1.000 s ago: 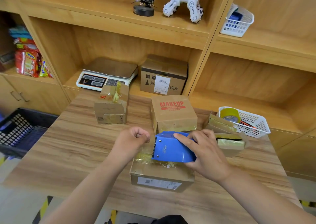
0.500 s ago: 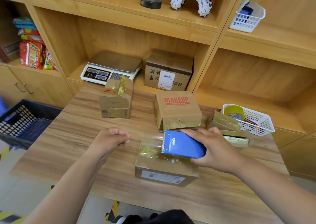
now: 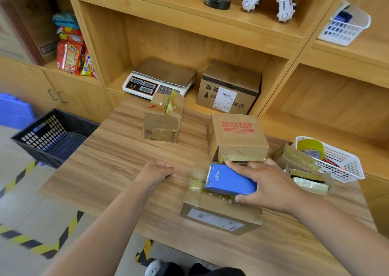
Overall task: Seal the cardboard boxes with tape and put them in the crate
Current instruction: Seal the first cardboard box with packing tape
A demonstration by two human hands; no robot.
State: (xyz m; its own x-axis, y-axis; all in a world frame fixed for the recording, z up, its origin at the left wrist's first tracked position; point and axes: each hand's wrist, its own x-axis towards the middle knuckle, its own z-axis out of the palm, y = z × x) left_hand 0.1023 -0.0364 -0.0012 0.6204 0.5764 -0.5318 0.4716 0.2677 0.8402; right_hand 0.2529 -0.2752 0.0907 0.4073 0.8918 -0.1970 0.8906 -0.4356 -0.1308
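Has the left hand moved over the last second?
Yes. The left hand has moved left, off the near cardboard box it was over, and now sits beside it, apart.

Nearest the front edge of the table (image 3: 117, 160), right of its middle, lies a flat brown box (image 3: 219, 216) with a white label on its front side and crumpled yellowish tape over its top. On that top rests a blue tape dispenser (image 3: 230, 181), toothed end to the left, gripped by the right hand (image 3: 271, 187). Just behind stands a box printed MAKEUP (image 3: 237, 137) in red, tape along its front. Toward the back edge, left of middle, sits a small box (image 3: 162, 122) with tape across its top. Near the right edge is an open box (image 3: 303, 170), flaps up and streaked with tape. A black lattice crate (image 3: 50, 137) sits beyond the table's left edge
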